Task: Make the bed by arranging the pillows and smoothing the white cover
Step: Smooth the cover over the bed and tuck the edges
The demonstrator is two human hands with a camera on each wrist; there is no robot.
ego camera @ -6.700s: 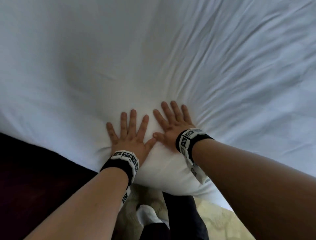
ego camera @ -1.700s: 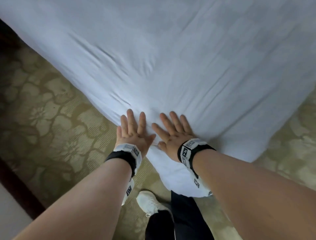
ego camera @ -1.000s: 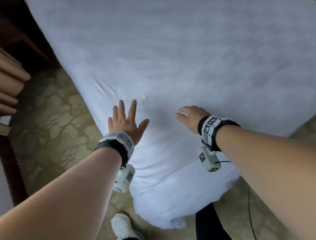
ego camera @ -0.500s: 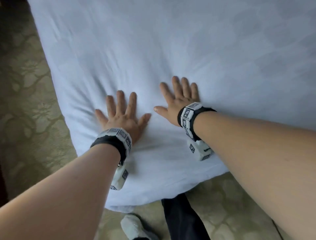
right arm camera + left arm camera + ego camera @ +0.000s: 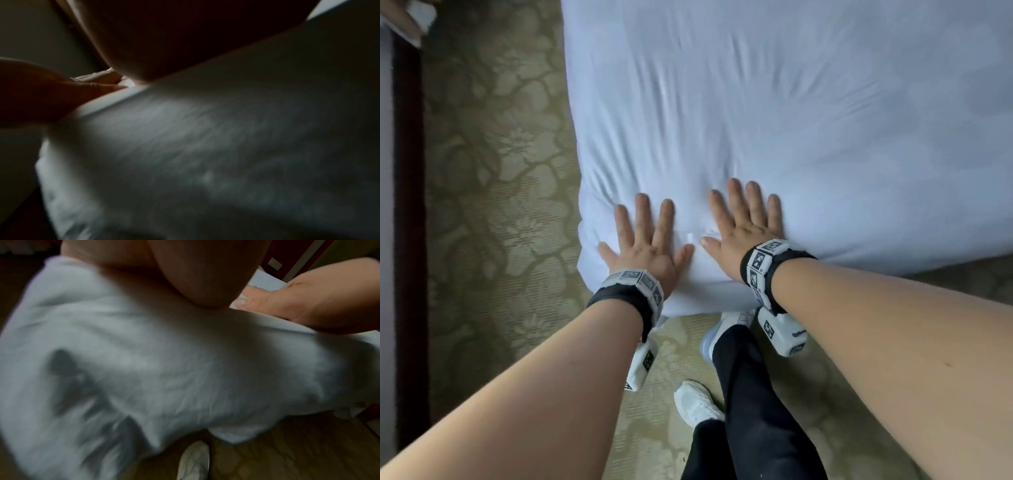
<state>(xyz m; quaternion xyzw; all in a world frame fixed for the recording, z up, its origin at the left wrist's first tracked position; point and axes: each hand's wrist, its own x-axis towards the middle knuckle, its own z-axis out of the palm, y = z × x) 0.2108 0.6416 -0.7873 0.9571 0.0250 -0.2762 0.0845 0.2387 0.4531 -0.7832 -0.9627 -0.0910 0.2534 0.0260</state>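
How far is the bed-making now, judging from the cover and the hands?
Done: the white cover is spread over the bed and hangs over its corner. In hand: the left hand and right hand press flat, side by side, near that corner. Left: shallow creases fan out above the fingers. No pillows are in view, so their state cannot be judged.

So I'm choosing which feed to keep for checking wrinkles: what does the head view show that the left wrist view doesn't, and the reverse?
Only the head view shows both hands flat with fingers spread, left hand and right hand, creases fanning across the white cover, and the patterned carpet. Only the left wrist view shows the cover's hanging side, blurred, from below the palm. Both show the cover, the right hand's thumb and a white shoe.
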